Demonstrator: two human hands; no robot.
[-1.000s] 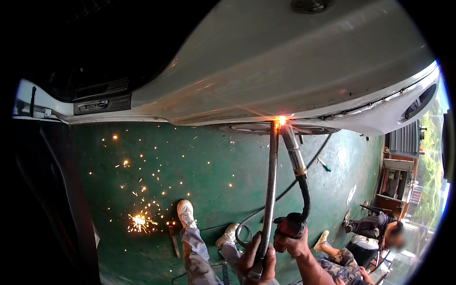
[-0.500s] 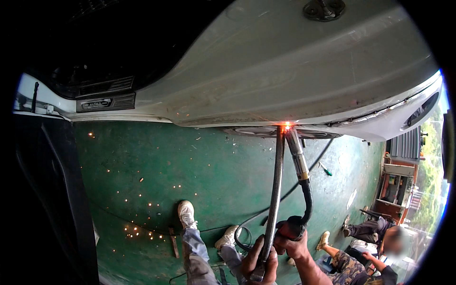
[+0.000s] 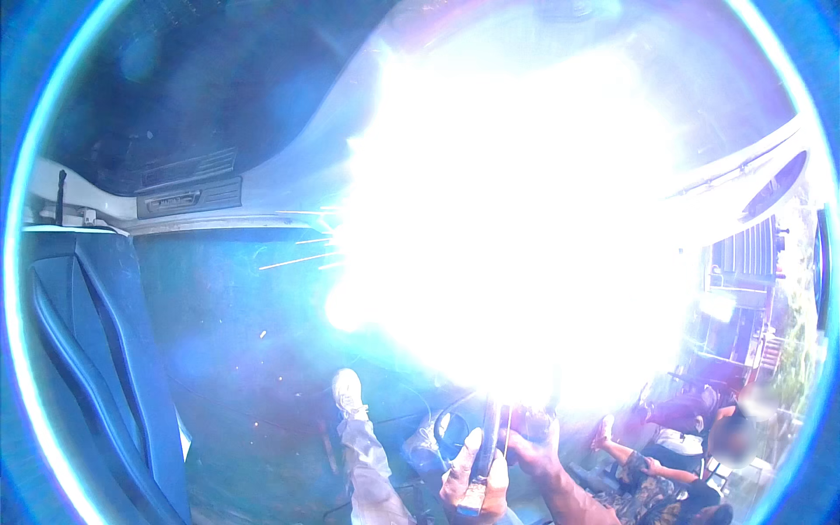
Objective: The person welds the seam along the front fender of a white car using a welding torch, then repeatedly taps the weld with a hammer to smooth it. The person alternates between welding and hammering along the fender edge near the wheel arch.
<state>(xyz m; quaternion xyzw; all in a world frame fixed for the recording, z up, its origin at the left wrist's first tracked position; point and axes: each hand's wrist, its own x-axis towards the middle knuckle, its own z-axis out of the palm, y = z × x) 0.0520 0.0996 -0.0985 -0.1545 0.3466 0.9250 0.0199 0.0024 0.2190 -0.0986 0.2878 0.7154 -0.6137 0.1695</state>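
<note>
A huge white-blue glare fills the middle and right of the head view, hiding the work spot on the white car body (image 3: 282, 179). Below it, my left hand (image 3: 474, 483) is wrapped round a long metal bar (image 3: 495, 437), whose upper part disappears in the light. Just to its right, my right hand (image 3: 536, 448) grips a welding torch (image 3: 530, 422); only the dim handle shows, the neck and nozzle being lost in the glare. Thin sparks streak out leftward from the glare's edge.
An open car door (image 3: 105, 350) stands at the left, beside a sill plate (image 3: 188, 199). My leg and white shoe (image 3: 347, 389) are on the green floor. Two people sit low at the right, one in camouflage shorts (image 3: 652, 481). A shelf unit (image 3: 739, 306) stands behind them.
The small orange glow at the torch tip has become a blinding arc that washes out the view. Both hands keep their grips in nearly the same place. Fewer sparks show on the floor.
</note>
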